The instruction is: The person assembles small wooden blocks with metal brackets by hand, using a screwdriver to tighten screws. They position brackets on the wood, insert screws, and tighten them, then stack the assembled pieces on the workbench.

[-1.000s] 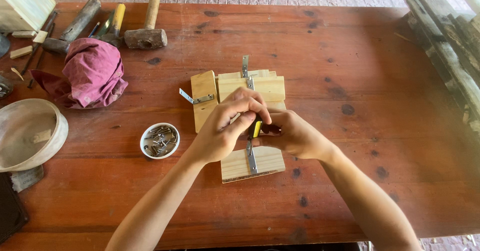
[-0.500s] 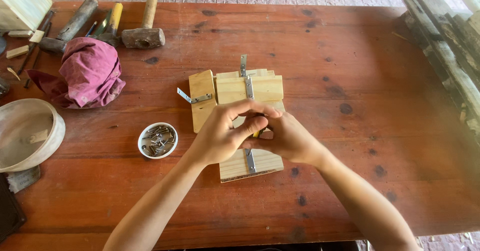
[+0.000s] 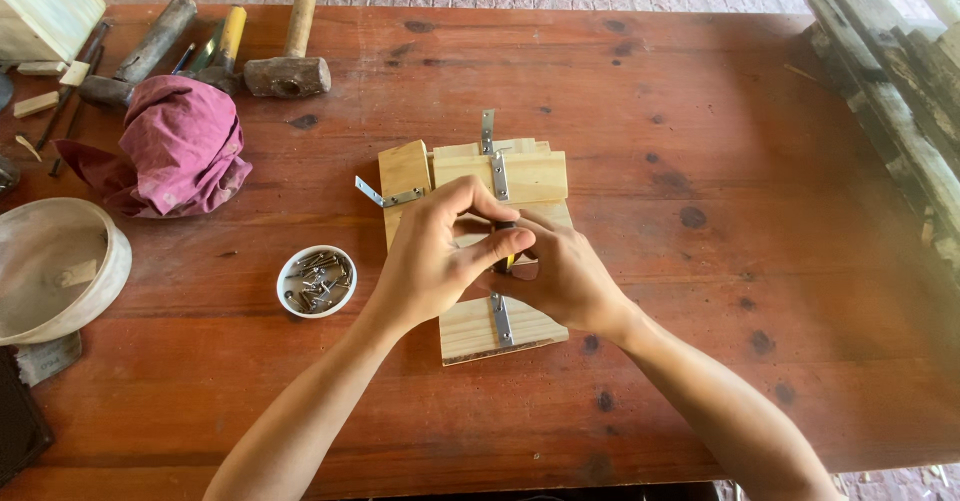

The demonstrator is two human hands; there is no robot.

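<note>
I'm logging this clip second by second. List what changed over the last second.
Very little. Both hands stayed together over the wooden boards. The left hand closed further over the small yellow-and-black tool, which now shows less; the right hand kept its place. The dish of screws, red cloth and hammers did not move.

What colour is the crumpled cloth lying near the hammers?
The crumpled cloth is a dusty pinkish red, seen in the head view, left of the hands.
</note>
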